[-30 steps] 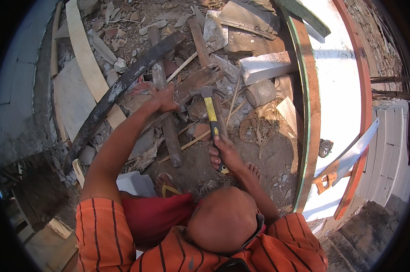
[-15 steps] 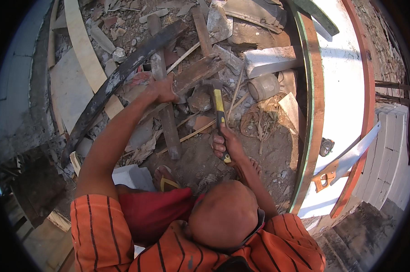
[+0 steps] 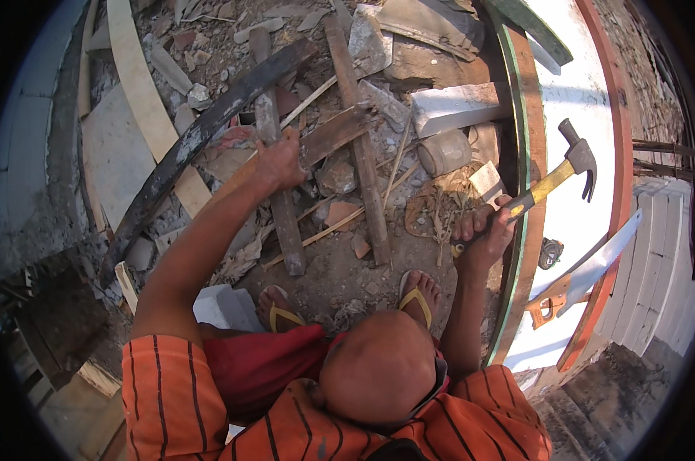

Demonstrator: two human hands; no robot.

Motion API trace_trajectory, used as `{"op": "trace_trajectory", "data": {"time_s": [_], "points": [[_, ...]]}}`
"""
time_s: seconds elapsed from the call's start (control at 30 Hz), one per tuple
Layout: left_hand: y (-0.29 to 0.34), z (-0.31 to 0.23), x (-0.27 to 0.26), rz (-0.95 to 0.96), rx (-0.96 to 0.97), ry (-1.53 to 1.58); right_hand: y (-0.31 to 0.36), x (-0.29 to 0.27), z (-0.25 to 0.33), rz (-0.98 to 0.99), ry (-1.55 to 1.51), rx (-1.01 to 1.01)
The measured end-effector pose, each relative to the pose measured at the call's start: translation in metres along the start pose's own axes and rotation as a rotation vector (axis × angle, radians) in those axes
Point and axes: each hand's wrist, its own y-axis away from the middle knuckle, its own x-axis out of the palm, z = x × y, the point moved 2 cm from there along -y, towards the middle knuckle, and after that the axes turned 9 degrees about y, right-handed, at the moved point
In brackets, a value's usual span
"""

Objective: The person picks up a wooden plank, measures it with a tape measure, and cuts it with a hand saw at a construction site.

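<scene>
My left hand is closed round a weathered wooden board, which slants up to the right over the rubble. Beneath it run two narrow wooden slats: one slat passes by my left hand, the other slat lies under the board's far right end. Off to the right, my right hand grips a claw hammer by the lower part of its black and yellow handle. The hammer's head is up over the white panel, clear of the board.
A handsaw and a small black tape measure lie on the white panel, which has wooden edges. A long dark curved timber crosses the rubble at left. A concrete block and a dusty can sit ahead.
My right hand has swung the hammer from beside the board out to the right over the panel's edge. The right-hand slat's lower end now shows below the board. My left hand keeps its grip.
</scene>
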Motion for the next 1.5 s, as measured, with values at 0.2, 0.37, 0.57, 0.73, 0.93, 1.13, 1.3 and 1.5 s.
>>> {"op": "trace_trajectory", "data": {"time_s": [0.2, 0.37, 0.57, 0.73, 0.93, 1.13, 1.3, 1.5], "points": [[-0.012, 0.011, -0.005, 0.133, 0.020, -0.061, 0.016, 0.017, -0.006, 0.189, 0.256, -0.290], [-0.010, 0.009, -0.010, 0.153, 0.006, -0.030, 0.007, 0.009, -0.032, 0.415, 0.518, -0.797], [-0.007, 0.002, -0.004, 0.065, 0.005, 0.020, -0.042, -0.012, -0.109, 0.698, 1.511, -0.029], [-0.005, 0.007, -0.006, -0.020, 0.019, 0.079, -0.002, -0.016, -0.081, 0.666, 1.123, -0.059], [-0.003, 0.002, -0.004, -0.024, 0.044, 0.048, 0.009, 0.012, -0.023, 0.536, 0.479, -0.118], [-0.002, 0.003, -0.003, 0.057, -0.059, 0.046, -0.019, 0.012, 0.023, 0.114, -0.389, -0.137], [-0.008, 0.000, -0.013, 0.056, -0.105, 0.093, 0.019, 0.040, -0.065, 0.320, -0.059, 0.650], [-0.007, 0.009, -0.005, 0.048, -0.047, 0.069, 0.031, 0.035, -0.078, 0.372, -0.148, 0.659]]}}
